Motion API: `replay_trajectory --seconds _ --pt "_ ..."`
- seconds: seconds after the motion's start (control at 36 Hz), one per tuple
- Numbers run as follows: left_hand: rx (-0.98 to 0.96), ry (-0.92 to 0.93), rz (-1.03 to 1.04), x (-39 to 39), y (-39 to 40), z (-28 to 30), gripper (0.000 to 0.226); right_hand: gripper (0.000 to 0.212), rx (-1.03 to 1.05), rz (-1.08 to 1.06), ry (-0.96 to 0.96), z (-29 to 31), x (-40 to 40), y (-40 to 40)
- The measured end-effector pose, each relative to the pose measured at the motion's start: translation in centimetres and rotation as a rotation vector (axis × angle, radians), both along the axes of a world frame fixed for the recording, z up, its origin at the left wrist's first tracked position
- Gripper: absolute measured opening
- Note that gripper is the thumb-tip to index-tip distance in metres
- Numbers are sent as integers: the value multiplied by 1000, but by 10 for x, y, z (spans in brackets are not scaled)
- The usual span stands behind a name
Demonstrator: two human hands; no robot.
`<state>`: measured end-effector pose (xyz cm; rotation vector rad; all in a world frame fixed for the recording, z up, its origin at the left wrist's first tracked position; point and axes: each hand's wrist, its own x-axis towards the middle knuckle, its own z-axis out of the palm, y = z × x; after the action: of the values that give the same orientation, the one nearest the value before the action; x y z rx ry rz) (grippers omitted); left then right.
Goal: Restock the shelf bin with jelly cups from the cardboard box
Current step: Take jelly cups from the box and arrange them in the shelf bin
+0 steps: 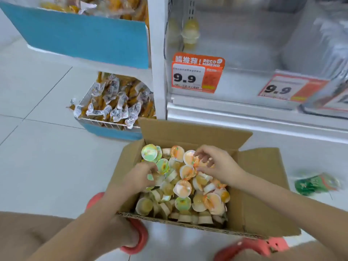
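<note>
Both hands are down in the open box (250,194) on the floor, among the loose cups (183,185) piled under and between them. Left hand (140,177) has fingers curled into the pile at the box's left wall, apparently gripping cups; right hand (216,163) pinches an orange-lidded cup near the far side. Bin (235,59) sits on the shelf above and beyond the hands, with one cup visible inside.

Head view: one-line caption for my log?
Both hands, left and right, gather jelly cups inside the open cardboard box.
</note>
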<state>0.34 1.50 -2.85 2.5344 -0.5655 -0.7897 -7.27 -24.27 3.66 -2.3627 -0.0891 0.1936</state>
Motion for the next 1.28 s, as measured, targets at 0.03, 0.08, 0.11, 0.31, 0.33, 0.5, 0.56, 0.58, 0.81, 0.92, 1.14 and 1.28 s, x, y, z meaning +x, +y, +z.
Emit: replay_trajectory --seconds 0.03,0.08,0.11,0.31,0.33,0.5,0.56,0.58,0.81,0.92,1.14,1.28 --pt "58 7 -42 -1 4 -14 48 33 -44 32 66 -19 1 5" --pt "134 36 -90 1 8 -33 71 38 -106 81 178 -51 3 15" --pt "203 55 -98 4 7 -38 78 41 -117 88 218 -65 5 21" --pt "556 40 -336 31 -1 -52 54 57 -260 131 251 -127 22 61" --pt "619 3 -385 30 -3 -56 52 57 -300 130 233 -131 24 66" --pt "771 -272 -658 22 4 -65 62 64 -479 -14 224 -146 25 100" --pt "758 -346 -711 17 9 -68 66 66 -525 -56 241 -148 23 110" --pt "745 -377 -731 14 11 -71 72 64 -539 -79 254 -149 23 113" --pt "722 -398 -761 13 9 -75 50 47 -657 -243 301 -148 29 130" --pt "514 -180 -501 13 5 -66 50 69 -439 -254 323 -139 17 124" --pt "-85 251 -72 19 -25 -2 61 69 98 -294 114 -73 17 78" --pt "-274 309 4 21 -46 71 52 62 200 -246 6 -8 9 34"
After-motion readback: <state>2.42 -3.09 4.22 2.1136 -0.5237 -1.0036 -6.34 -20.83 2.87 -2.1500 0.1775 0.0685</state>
